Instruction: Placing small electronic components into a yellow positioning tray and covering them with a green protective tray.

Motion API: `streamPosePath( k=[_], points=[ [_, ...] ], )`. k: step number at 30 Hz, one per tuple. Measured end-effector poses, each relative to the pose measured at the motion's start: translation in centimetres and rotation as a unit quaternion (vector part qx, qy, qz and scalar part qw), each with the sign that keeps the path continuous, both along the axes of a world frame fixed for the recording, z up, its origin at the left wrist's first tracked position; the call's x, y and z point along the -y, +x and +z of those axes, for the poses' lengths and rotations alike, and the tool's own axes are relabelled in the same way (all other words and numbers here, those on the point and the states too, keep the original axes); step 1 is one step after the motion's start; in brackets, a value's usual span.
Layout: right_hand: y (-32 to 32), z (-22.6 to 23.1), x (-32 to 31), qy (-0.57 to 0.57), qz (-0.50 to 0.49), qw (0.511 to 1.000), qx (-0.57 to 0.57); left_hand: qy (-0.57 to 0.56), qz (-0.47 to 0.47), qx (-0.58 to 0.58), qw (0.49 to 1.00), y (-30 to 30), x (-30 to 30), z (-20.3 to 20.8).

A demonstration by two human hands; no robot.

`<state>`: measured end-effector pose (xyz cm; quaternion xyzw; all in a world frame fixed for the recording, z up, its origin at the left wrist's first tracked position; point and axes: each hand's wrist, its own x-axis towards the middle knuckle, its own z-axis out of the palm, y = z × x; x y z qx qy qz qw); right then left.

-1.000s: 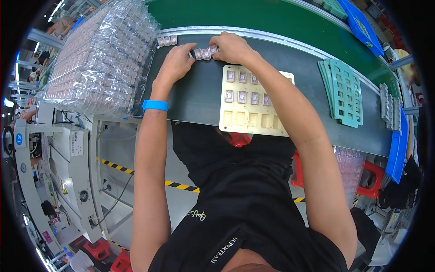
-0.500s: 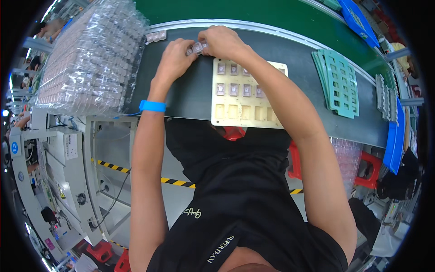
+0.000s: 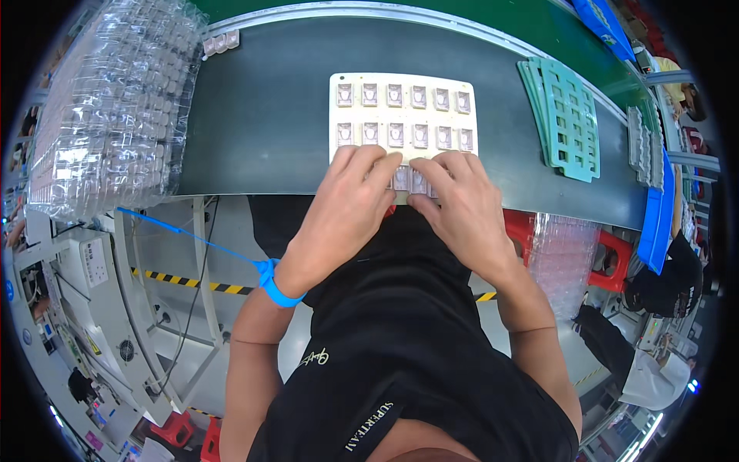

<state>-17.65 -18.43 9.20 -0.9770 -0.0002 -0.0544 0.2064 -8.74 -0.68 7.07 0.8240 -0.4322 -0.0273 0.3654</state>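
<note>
A cream-coloured tray [image 3: 382,113] with rows of rectangular pockets lies at the near edge of the dark work surface. Small pinkish, clear plastic pieces [image 3: 395,95] fill the pockets of its far and middle rows. Over the row closest to me, my left hand [image 3: 346,200] and my right hand [image 3: 466,204] face each other with fingers bent and closed. Between them they grip a short row of the same pinkish plastic pieces [image 3: 418,182], down at the tray's near pockets. My fingers hide both ends of that row, so whether the pieces are fully seated cannot be seen.
A tall stack of clear blister packs [image 3: 115,108] stands at the left. A few joined pinkish pieces [image 3: 222,44] rest near the far rail. Green slotted plates [image 3: 570,123] lie at the right, beside grey strips [image 3: 643,150] and a blue bin [image 3: 658,223]. A blue cord [image 3: 185,231] trails from my left wristband.
Both hands have come from the far left of the surface back to the tray's near row, bringing the plastic pieces. The view has shifted, and the tray's far rows are uncovered.
</note>
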Motion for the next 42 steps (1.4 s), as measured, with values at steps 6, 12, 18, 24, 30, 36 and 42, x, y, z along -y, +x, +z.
streamPosePath(
  k=[6, 12, 18, 24, 30, 36, 42],
  points=[
    [-0.5, -0.5, 1.5, 0.040, -0.012, 0.999, 0.016, 0.006, 0.013, 0.006, 1.000, 0.3, -1.3, -0.5],
    [-0.5, -0.9, 2.4, 0.065, -0.012, 0.998, -0.005, 0.017, 0.012, 0.023, 1.000, 0.5, -1.3, -0.2],
    [-0.3, -0.5, 2.7, 0.074, -0.013, 0.997, -0.029, 0.060, 0.018, 0.027, 0.998, 1.1, -2.0, 0.3],
    [-0.9, 0.0, 3.5, 0.074, -0.012, 0.997, -0.019, 0.020, 0.007, -0.005, 1.000, 1.1, -1.6, -0.3],
    [-1.3, 0.1, 3.6, 0.068, -0.021, 0.997, -0.017, 0.044, 0.019, 0.004, 0.999, 1.4, -2.4, -0.2],
    [-1.9, 0.0, 4.5, 0.064, -0.045, 0.997, -0.012, 0.034, 0.023, -0.024, 0.999, 1.6, -2.8, 0.5],
    [-2.1, -0.8, 5.1, 0.082, -0.042, 0.995, -0.023, 0.030, 0.007, 0.022, 0.999, 2.0, -4.1, -0.8]
  ],
)
